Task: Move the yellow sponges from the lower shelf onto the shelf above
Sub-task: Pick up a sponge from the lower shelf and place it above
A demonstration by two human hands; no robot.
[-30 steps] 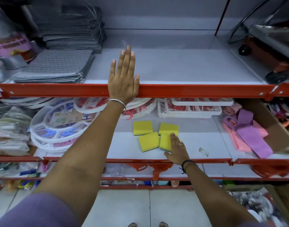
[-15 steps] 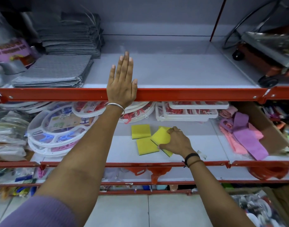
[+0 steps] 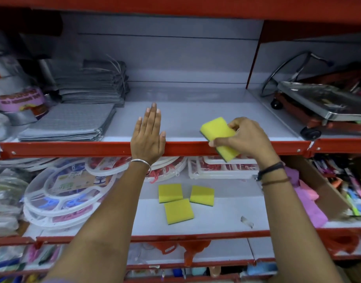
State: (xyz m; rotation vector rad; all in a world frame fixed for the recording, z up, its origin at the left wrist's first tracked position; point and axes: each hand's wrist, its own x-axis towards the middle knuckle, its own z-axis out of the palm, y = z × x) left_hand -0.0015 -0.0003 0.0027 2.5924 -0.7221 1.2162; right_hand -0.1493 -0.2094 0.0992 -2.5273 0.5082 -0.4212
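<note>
My right hand (image 3: 245, 137) grips a yellow sponge (image 3: 217, 133) with a dark green underside, tilted, at the red front edge of the upper shelf (image 3: 196, 121). Three more yellow sponges lie flat on the lower shelf (image 3: 226, 211): one at the left (image 3: 170, 193), one at the right (image 3: 202, 195), one nearer the front (image 3: 178, 211). My left hand (image 3: 148, 137) rests flat, palm down and fingers extended, on the upper shelf's front edge, holding nothing.
Grey folded cloths (image 3: 71, 121) are stacked at the upper shelf's left. A metal trolley (image 3: 322, 107) sits at its right. On the lower shelf, round white plastic hangers (image 3: 67, 190) lie left, white trays (image 3: 222, 168) behind, pink cloths (image 3: 310, 201) right.
My right hand picked one sponge from the lower shelf and lifted it to the upper shelf's edge. The view tilted upward. My left hand stayed on the upper shelf edge.
</note>
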